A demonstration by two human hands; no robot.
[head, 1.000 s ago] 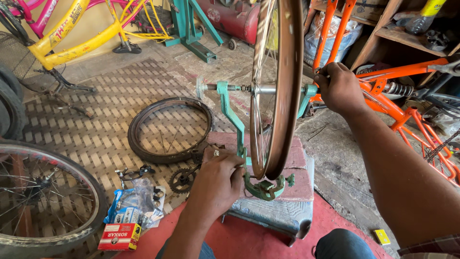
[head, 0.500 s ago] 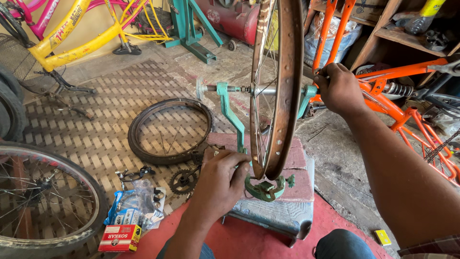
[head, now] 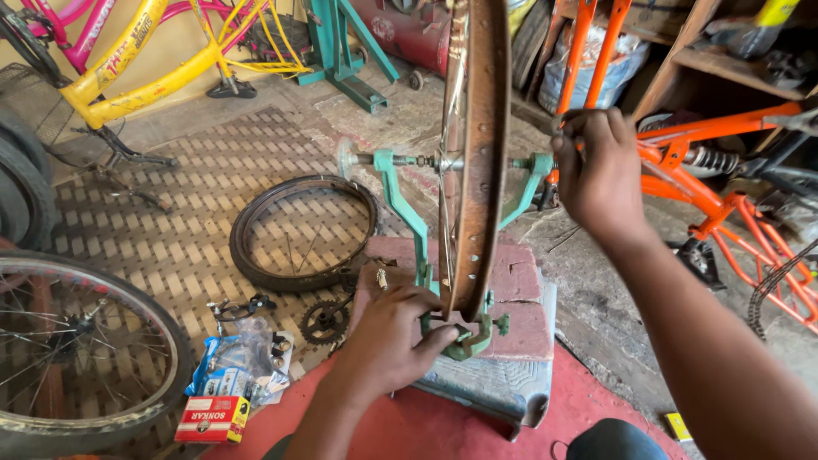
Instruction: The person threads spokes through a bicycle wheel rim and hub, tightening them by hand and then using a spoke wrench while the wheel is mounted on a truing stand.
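Both hands work at a rusty bicycle rim that stands upright in a green truing stand on a red block. Left hand curls its fingers around the stand's small knob beneath the rim. Right hand closes by the axle's right end, seemingly pinching something small, though it is hidden. A loose tyre lies on the floor nearby.

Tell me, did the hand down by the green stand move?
Yes, slightly. The left hand slid toward the wheel rim, onto the green stand at its base.
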